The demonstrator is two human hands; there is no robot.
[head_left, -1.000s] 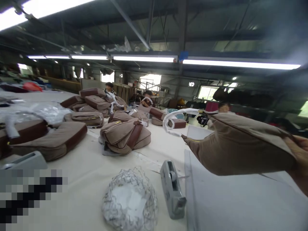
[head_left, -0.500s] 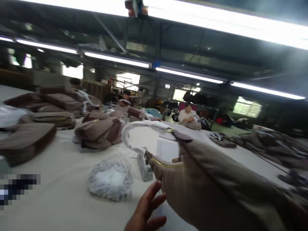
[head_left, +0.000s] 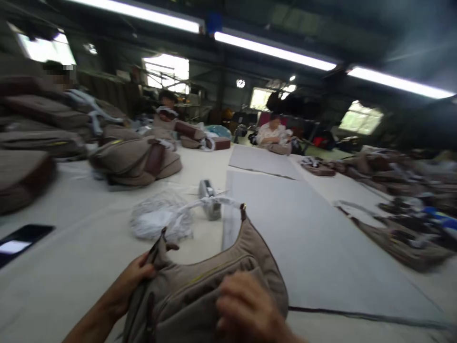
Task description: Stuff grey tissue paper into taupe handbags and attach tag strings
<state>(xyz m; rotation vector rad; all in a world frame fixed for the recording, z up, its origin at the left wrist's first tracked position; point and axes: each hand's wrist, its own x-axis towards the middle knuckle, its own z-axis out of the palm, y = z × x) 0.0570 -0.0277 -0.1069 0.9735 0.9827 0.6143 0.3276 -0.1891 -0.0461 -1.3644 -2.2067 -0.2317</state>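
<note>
A taupe shoulder bag (head_left: 200, 295) with a yellow zipper and a white-wrapped strap (head_left: 194, 204) is held up in front of me, its opening facing away. My left hand (head_left: 134, 281) grips the bag's upper left corner below the strap end, thumb on the near side. Across the lower front lies my right hand (head_left: 246, 305), its fingers bent and smeared by motion; whether it pinches the fabric cannot be made out. Beyond the bag are a round bundle of clear plastic wrapping (head_left: 157, 216) and a grey tape dispenser (head_left: 210, 200).
Large grey sheets (head_left: 285, 228) lie on the white table (head_left: 82, 247). A phone (head_left: 26, 240) is at the left edge. Stacked taupe bags (head_left: 135, 162) stand at far left, more bags (head_left: 400, 233) at right. Several people, one in a light shirt (head_left: 273, 133), sit farther back.
The bag has swung from the right to the front of me. My left hand, open beside it before, now grips its corner. My right hand has come into view over its front.
</note>
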